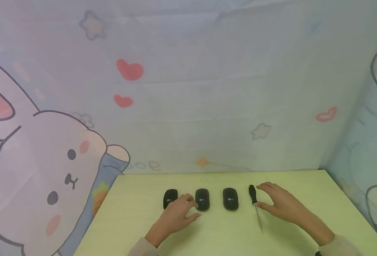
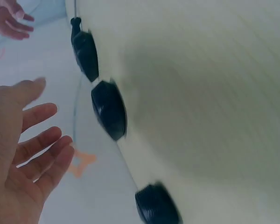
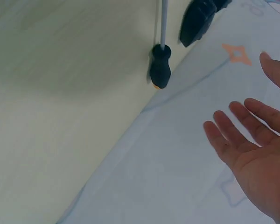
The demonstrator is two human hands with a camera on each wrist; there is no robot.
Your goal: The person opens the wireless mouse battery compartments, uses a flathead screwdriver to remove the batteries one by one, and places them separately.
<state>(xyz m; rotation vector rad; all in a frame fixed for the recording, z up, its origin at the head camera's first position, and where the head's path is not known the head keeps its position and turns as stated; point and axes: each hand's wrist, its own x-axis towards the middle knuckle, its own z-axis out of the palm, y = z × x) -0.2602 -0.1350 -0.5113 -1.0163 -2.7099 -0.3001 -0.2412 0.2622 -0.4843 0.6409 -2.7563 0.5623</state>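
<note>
Three black computer mice lie in a row on the table: a left mouse (image 1: 170, 196), a middle mouse (image 1: 202, 200) and a right mouse (image 1: 230, 199). To their right is a screwdriver (image 1: 253, 193) with a black handle and a thin metal shaft pointing toward the near edge. My left hand (image 1: 176, 216) hovers over the table by the left and middle mice, partly covering the left one in the head view. Its fingers are loosely bent around nothing. Beside the screwdriver, my right hand (image 1: 282, 205) is held with thumb and fingers spread and an empty palm (image 3: 266, 172).
The pale yellow-green table (image 1: 223, 238) reaches back to a printed cloth wall (image 1: 201, 124) with hearts, stars and a large rabbit. More of the cloth hangs along the right side.
</note>
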